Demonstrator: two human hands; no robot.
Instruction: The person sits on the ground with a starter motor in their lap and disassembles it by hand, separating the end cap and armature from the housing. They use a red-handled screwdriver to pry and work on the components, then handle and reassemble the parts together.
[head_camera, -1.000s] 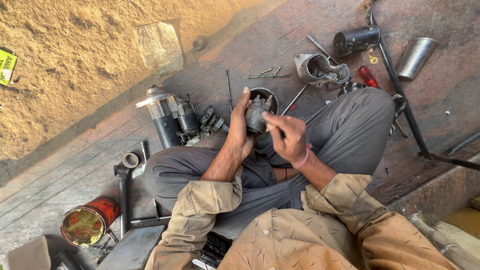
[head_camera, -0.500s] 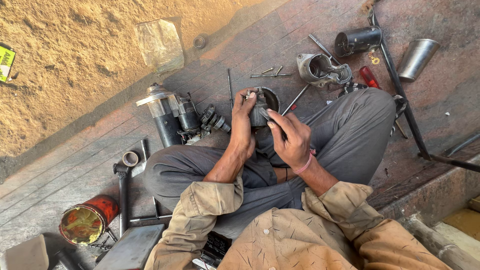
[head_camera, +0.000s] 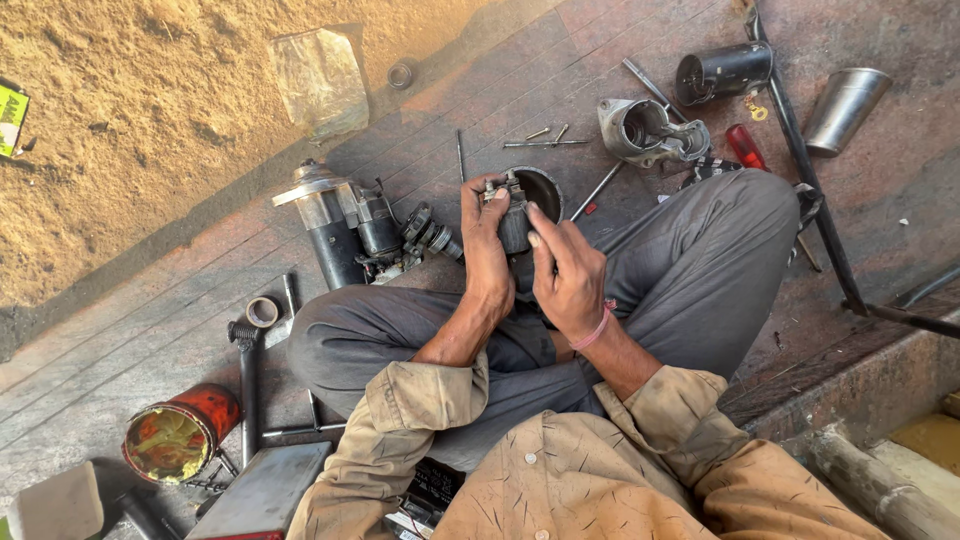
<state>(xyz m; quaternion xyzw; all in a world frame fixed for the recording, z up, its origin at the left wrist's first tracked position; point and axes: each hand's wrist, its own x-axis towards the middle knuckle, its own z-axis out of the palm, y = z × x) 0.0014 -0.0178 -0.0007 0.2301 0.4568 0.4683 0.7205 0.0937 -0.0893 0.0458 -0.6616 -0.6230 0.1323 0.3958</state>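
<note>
Together the left hand (head_camera: 487, 250) and right hand (head_camera: 566, 275) grip a small dark motor housing (head_camera: 520, 215), raised over the lap so its open end faces up

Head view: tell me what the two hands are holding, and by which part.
Both hold one small dark cylindrical motor part. The left hand grips its left side and top end; the right hand steadies its right side with the fingers.
</note>
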